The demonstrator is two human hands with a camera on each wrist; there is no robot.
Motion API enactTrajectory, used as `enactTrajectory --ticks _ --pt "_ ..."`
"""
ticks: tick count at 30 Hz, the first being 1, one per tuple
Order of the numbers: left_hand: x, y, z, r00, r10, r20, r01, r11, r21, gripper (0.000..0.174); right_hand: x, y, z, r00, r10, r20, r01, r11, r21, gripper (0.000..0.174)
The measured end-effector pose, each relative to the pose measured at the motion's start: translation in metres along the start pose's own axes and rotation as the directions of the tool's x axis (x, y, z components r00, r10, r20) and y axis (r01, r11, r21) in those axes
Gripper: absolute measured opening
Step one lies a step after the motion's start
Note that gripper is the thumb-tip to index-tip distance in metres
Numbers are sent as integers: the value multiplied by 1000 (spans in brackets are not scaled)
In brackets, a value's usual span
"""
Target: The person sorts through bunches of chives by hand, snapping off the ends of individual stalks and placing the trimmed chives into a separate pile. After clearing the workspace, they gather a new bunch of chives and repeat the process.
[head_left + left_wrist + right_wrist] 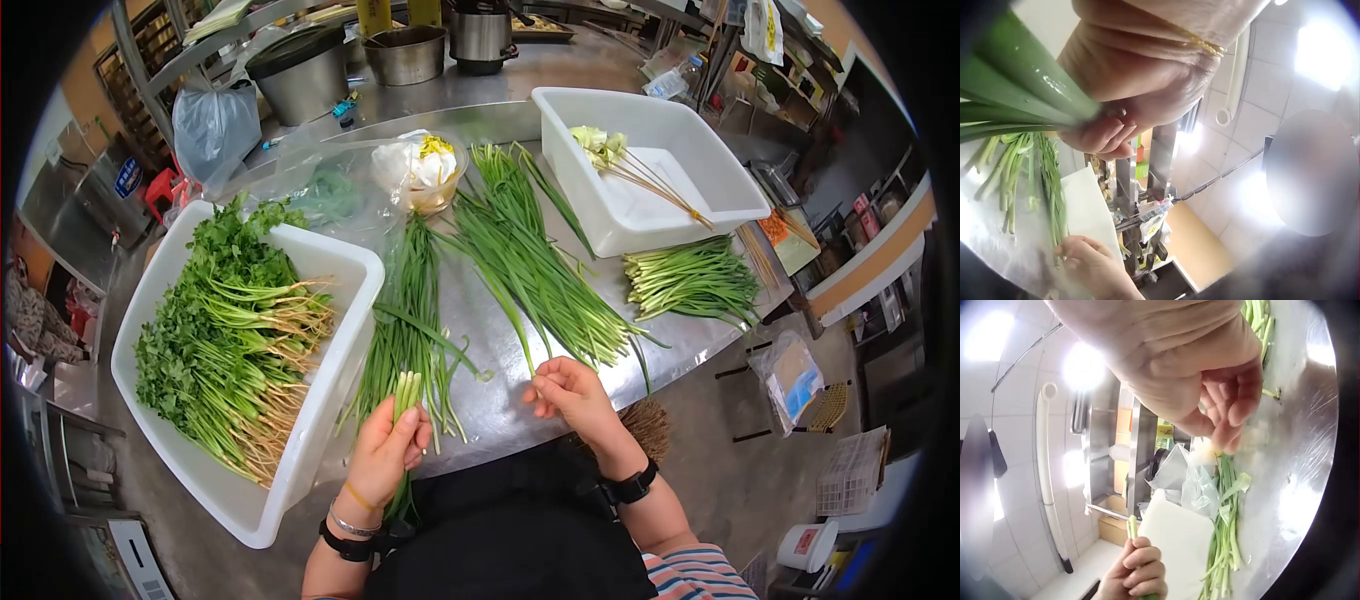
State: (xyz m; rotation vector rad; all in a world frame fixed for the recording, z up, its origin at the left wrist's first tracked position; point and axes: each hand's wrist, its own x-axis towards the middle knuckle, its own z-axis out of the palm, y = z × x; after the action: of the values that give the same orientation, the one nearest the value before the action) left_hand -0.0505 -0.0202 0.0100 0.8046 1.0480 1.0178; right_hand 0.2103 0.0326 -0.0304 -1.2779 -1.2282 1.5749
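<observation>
One left grip (386, 448) clasping green stalks (407, 389), their middles hidden, right grip (570, 393) curled, cannot tell whether holding

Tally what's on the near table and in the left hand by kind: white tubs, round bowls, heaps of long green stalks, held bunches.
White tubs: 2
Round bowl: 1
Green heaps: 3
Held bunch, in the left hand: 1
Total: 7

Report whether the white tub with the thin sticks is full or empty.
Nearly empty: the white tub shows only thin sticks and pale green pieces, its floor mostly bare.
</observation>
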Motion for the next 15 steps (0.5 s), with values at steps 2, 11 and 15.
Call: enactTrajectory --ticks 2,11,15 --pt "3 -1 2 1000 1 13 -1 1000 -14 18 -3 -1 -1 998 24 65 -34 989 145 12" --pt "15 -6 8 997 62 -38 -63 998 -23 17 -7 5 12 959 30 283 -132 929 347 17" --pt "16 -13 11 973 229 -22 -209 921 328 18 -15 -6 17 965 77 250 -145 953 266 18"
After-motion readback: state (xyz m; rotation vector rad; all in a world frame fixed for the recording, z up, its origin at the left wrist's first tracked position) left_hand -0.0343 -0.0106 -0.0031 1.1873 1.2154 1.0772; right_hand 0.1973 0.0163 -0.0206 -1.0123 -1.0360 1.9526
